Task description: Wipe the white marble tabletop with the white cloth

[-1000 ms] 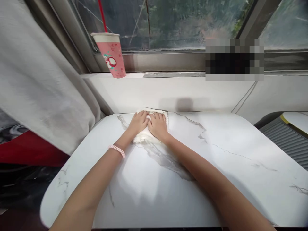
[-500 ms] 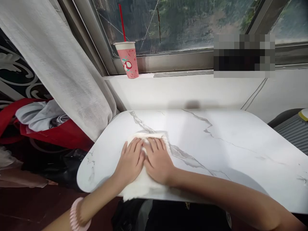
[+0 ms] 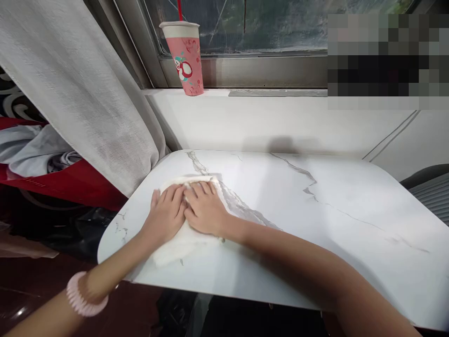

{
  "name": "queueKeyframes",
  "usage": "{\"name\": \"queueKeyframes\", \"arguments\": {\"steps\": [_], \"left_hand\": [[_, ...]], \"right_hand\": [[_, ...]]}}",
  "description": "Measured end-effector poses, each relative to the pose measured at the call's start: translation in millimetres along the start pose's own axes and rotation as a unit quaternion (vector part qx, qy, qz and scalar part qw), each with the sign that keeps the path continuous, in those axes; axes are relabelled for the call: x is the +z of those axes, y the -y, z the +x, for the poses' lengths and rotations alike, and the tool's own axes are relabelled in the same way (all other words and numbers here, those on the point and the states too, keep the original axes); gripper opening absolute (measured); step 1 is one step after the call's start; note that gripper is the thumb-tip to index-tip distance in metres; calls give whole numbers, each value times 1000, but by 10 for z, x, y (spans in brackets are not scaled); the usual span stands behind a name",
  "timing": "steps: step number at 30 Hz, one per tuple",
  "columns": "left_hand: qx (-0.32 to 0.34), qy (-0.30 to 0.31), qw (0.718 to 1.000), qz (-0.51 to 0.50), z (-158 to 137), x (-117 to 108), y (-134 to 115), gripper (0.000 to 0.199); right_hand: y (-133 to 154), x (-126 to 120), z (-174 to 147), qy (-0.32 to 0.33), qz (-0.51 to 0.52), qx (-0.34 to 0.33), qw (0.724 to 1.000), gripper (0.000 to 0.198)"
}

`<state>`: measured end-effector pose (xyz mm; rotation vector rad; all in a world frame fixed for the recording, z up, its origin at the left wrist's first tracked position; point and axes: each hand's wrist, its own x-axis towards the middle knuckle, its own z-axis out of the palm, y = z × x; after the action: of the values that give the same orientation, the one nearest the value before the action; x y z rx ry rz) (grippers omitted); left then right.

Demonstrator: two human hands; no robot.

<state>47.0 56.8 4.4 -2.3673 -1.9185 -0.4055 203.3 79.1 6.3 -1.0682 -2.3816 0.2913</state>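
A white cloth lies spread on the left part of a white marble-patterned table. My left hand rests flat on it, fingers stretched out and pointing away from me. Right beside it, my right hand also presses down on the cloth with straight fingers, the thumbs close together. The cloth's far edge shows just past my fingertips. Its middle is hidden beneath both palms. A pink coiled band circles my left wrist.
A pink paper cup with a red straw stands on the window sill behind the table. A grey curtain hangs at the left, by a red bag holding clothes. A ribbed grey object is at the right edge; a blurred patch covers the upper right.
Both hands and the cloth have slid left and away from me across the table. The cloth's near edge, which hung over the front edge, now lies on the tabletop. My view has moved closer.
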Motion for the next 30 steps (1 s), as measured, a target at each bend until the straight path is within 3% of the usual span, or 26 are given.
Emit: {"name": "queueKeyframes", "arguments": {"steps": [4,8,13,18,23,27,30], "left_hand": [[58,35,997,-30,706,108,186,39],[106,19,992,-66,1342,278,343,37],[86,4,990,-113,1780,378,440,34],[92,14,986,-139,1889,345,547,35],[87,11,985,-148,1888,332,771,38],[79,1,983,-165,1727,280,982,38],[52,4,983,-179,1445,183,1075,39]], "right_hand": [[-292,81,403,-30,-13,76,997,40],[-587,120,765,-73,-24,129,989,35],[-853,149,1112,-75,-39,152,985,35],[-911,213,1308,-80,-39,153,984,35],[-775,311,1408,-93,-54,150,983,35],[-541,424,1389,-104,-58,123,985,38],[-294,504,1280,-98,-51,108,988,43]]}}
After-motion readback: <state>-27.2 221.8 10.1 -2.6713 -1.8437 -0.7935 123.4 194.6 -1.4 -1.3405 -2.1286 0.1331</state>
